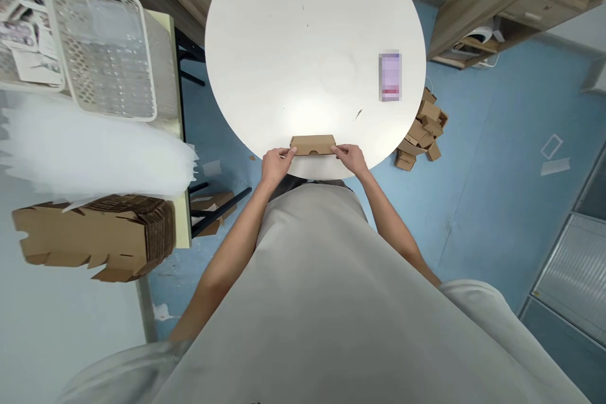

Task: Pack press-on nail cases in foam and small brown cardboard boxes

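Note:
A small brown cardboard box (313, 144) with its lid down is at the near edge of the round white table (284, 31). A half-round notch shows on the side facing me. My left hand (277, 163) grips the box's left end between thumb and fingers. At the opposite end, my right hand (350, 158) pinches the right corner the same way. Whether the box rests on the tabletop or is slightly lifted, I cannot tell.
A blurred purple item (390, 76) lies at the table's right. Small cardboard boxes (421, 132) are heaped on the floor beyond. On the left side table are flat cardboard blanks (95, 233), white foam sheets (99, 145) and a white basket (151, 76) of clear packs.

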